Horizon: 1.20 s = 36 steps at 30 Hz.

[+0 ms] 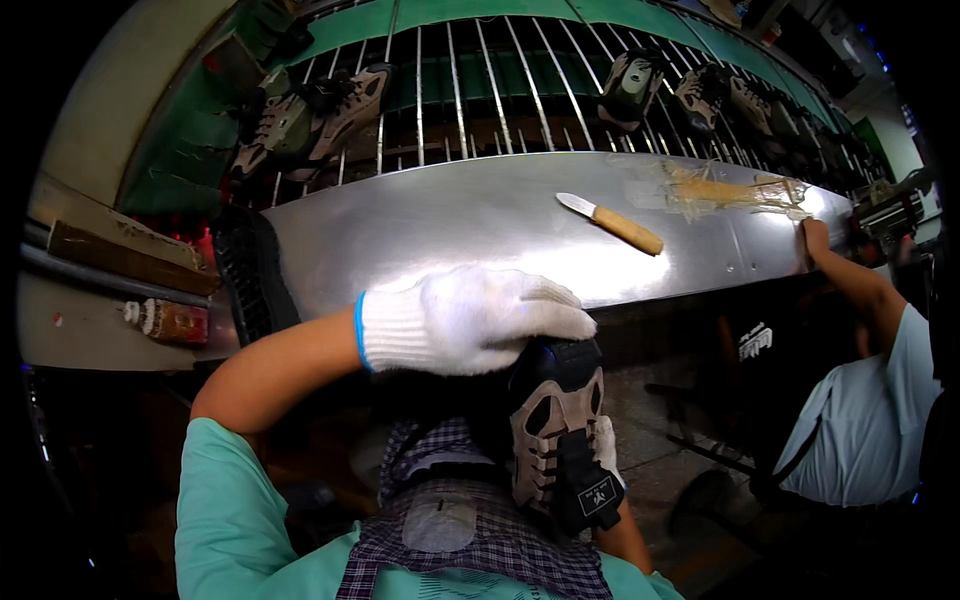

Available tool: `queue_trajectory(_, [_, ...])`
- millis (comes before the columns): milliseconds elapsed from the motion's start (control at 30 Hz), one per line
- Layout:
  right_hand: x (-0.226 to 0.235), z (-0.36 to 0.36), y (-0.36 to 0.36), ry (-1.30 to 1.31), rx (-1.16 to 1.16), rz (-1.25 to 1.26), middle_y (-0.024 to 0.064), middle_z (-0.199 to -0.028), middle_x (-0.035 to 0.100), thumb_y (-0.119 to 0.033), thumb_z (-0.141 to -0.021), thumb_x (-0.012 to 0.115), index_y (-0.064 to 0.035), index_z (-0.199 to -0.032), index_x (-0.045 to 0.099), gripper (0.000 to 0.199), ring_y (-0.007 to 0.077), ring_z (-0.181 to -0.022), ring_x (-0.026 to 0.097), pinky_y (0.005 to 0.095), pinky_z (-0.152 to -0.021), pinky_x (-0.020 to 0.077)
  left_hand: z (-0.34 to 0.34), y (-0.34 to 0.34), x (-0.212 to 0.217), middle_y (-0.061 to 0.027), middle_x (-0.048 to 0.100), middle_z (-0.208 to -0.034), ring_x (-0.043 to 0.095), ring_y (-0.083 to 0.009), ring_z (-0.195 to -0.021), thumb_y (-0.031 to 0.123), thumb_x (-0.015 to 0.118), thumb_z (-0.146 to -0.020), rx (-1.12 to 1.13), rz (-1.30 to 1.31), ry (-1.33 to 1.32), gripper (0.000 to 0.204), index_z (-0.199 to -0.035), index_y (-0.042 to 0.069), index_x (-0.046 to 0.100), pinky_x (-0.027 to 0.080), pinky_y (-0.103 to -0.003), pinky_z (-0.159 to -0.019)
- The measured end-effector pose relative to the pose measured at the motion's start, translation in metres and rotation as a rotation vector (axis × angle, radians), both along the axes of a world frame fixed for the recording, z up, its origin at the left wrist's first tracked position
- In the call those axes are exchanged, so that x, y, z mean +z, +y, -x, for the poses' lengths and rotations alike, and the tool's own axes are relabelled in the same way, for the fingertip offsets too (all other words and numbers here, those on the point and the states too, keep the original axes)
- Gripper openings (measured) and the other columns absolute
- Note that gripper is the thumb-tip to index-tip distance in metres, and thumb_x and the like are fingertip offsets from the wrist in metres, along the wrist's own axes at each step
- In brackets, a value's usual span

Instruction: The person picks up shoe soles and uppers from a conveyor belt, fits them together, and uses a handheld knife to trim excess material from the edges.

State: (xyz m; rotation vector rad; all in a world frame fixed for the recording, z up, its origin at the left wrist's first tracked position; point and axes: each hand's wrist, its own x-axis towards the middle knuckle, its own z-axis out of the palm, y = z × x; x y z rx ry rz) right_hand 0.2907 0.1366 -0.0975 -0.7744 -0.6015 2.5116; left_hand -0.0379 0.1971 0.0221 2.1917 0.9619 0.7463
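A brown and black sports shoe (558, 430) is held upright in front of my apron, its toe up and its black tongue towards me. My left hand (480, 315), in a white knitted glove with a blue cuff edge, lies over the toe with its fingers together and bent against it. On the shoe's right side shows a little of my gloved right hand (609, 452); most of it is hidden behind the shoe, which it supports. Beyond my hands, a short knife (622, 226) with a wooden handle lies on the metal table (420, 225).
Behind the table runs a rack of metal bars (485, 90) bearing several shoes, such as a pair (345, 115) at left. Tape-wrapped cardboard (735, 192) lies at the table's right. A co-worker (850, 400) sits there, one hand at the table edge. A small bottle (172, 320) lies left.
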Motion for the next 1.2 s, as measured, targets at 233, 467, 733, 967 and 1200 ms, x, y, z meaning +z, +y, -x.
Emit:
queue_trajectory(233, [0.009,-0.003,0.002,-0.11,-0.136,0.092,0.022,-0.147,0.064,-0.055,-0.114,0.043,0.001,-0.157,0.049,0.071,0.0308,-0.125,0.071,0.043,-0.105,0.0611,-0.015,0.012,-0.028,-0.0135,0.077,-0.126,0.076,-0.0292,-0.114,0.004,0.066,-0.091,0.083,0.022,-0.232,0.042,-0.132,0.006,0.073,0.061,-0.039,-0.099])
queue_trajectory(467, [0.007,-0.003,-0.002,-0.088,-0.152,0.118,0.0221,-0.146,0.064,-0.057,-0.114,0.041,0.0009,-0.156,0.049,0.072,0.0317,-0.123,0.071,0.0435,-0.104,0.0613,-0.032,-0.009,-0.023,-0.0171,0.077,-0.13,0.075,-0.0273,-0.12,0.006,0.063,-0.092,0.309,0.287,-0.252,0.042,-0.132,0.001,0.074,0.058,-0.037,-0.109])
queue_trajectory(733, [0.009,-0.002,-0.017,-0.071,-0.17,0.169,0.0223,-0.144,0.065,-0.058,-0.114,0.039,0.0008,-0.156,0.05,0.073,0.0326,-0.121,0.071,0.0442,-0.103,0.0616,-0.049,-0.025,-0.039,-0.022,0.05,-0.165,0.053,-0.0322,-0.15,-0.005,0.053,-0.081,0.178,0.189,-0.247,0.081,-0.162,-0.001,0.045,0.041,-0.042,-0.128])
queue_trajectory(967, [0.007,0.0,-0.023,-0.083,-0.189,0.202,0.0224,-0.143,0.066,-0.06,-0.114,0.037,0.0006,-0.156,0.05,0.075,0.0334,-0.12,0.072,0.0447,-0.102,0.0618,-0.058,-0.056,-0.052,-0.0235,0.045,-0.168,0.043,-0.0325,-0.157,0.001,0.056,-0.082,0.193,0.599,-0.451,0.091,-0.17,0.001,0.03,0.032,-0.041,-0.132])
queue_trajectory(1200, [0.009,0.005,-0.023,-0.09,-0.18,0.221,0.0226,-0.142,0.067,-0.061,-0.113,0.035,0.0005,-0.156,0.05,0.076,0.0343,-0.118,0.072,0.0453,-0.101,0.062,-0.072,-0.08,-0.074,-0.0254,0.027,-0.177,0.032,-0.0332,-0.163,0.0,0.056,-0.083,0.225,0.567,-0.538,0.096,-0.171,-0.003,0.018,0.026,-0.04,-0.134])
